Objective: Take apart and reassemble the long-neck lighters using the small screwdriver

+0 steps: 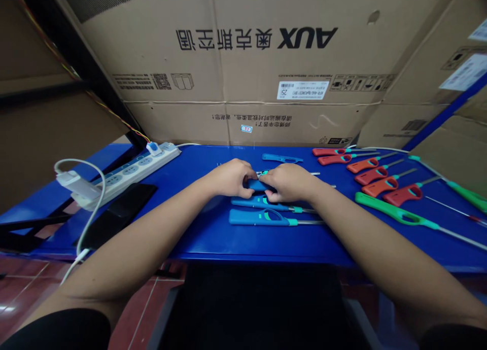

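My left hand (236, 178) and my right hand (286, 181) meet over a blue lighter (258, 185), a long-necked gas one. The fingers of both are closed about its handle, and they cover much of it. A metal tube shows past my right hand. In front of my hands lie two more blue lighters: the nearer blue lighter (243, 217) and another blue lighter (249, 203) just behind it, necks to the right. Behind my hands rests a loose blue handle shell (282, 158). Tiny metal bits lie left of it.
Several red and orange lighters (371, 175) lie at the right with a green lighter (391, 209). A white power strip (133, 171) and a black phone (119, 208) are at the left. A large cardboard sheet (247, 61) stands behind the blue table (213, 238).
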The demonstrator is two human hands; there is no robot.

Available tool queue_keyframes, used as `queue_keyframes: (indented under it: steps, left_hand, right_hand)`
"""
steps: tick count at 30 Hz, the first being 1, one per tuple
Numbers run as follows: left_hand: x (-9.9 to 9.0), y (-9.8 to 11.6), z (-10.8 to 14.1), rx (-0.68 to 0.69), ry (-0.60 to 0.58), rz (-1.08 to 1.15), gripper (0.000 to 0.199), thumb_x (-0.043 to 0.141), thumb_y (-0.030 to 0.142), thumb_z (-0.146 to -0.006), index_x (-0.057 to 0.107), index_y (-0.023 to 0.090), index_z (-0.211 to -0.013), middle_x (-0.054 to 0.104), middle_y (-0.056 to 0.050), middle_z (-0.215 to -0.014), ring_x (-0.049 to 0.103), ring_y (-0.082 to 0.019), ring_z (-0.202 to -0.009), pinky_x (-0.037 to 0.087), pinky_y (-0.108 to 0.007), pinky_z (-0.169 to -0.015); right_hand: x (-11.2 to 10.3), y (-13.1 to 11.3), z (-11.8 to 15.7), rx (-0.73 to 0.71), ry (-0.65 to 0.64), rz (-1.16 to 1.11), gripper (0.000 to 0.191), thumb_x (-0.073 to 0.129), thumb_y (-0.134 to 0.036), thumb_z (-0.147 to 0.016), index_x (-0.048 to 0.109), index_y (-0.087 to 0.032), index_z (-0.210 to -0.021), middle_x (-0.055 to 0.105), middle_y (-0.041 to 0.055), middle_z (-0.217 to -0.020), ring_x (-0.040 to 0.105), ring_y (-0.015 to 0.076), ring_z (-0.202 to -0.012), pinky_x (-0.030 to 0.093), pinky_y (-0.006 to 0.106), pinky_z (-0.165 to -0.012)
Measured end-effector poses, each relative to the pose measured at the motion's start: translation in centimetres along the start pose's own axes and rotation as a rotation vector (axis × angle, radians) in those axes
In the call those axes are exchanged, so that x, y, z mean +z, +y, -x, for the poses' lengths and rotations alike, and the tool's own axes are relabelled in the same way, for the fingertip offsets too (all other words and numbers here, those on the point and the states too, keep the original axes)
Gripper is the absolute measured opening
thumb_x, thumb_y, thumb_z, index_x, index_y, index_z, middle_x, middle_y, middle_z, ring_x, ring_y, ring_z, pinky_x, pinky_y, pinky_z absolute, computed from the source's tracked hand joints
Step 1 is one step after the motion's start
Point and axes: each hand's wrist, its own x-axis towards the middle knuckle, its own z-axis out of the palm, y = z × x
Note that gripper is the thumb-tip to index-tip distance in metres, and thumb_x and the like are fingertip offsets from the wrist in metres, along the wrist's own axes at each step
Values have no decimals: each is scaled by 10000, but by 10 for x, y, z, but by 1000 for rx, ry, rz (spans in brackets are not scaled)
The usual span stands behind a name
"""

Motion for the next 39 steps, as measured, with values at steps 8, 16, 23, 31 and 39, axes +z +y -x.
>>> queue_keyframes:
  steps: [8, 16, 23, 31, 39]
  left_hand:
    - [-2, 4, -1, -45, 17, -24, 157, 701, 255, -682, 743, 144, -784, 660, -33, -717, 599, -144, -630, 457, -247, -610]
    - [1, -1, -1, -112, 42, 86, 506, 685, 230, -652, 685, 130, -1148, 703, -20, -802, 648, -165, -706, 485, -258, -670]
    - [4, 6, -4, -98, 40, 75, 347, 668, 203, -661, 698, 162, -1004, 727, -28, -838, 666, -186, -757, 451, -256, -657]
    - [1, -13, 5, -92, -72, 78, 375, 741, 289, -715, 718, 155, -1064, 698, -46, -894, 648, -152, -746, 487, -240, -687]
    - [-2, -20, 10, -107, -147, 66, 334, 749, 327, -745, 745, 162, -1036, 702, -53, -918, 651, -148, -755, 496, -246, -720]
  right_hand:
    - [-1, -6, -6, 37, 6, 42, 340, 526, -314, -826, 691, -146, -1071, 751, 128, -886, 657, 240, -705, 318, 308, -582]
    - [0, -8, -8, 64, 42, 51, 390, 523, -339, -840, 687, -111, -1111, 751, 160, -912, 687, 288, -768, 362, 332, -609]
    - [-1, -15, -15, 41, 82, -33, 349, 503, -306, -865, 678, -127, -1109, 740, 158, -1022, 692, 286, -840, 376, 331, -631]
    - [7, 33, 14, -9, 0, -334, 551, 656, -551, -826, 666, -172, -1227, 716, 103, -1125, 655, 229, -927, 460, 310, -749]
    - [11, 45, 16, 0, -36, -395, 471, 645, -482, -847, 716, -129, -1151, 702, 100, -976, 617, 186, -786, 446, 289, -690]
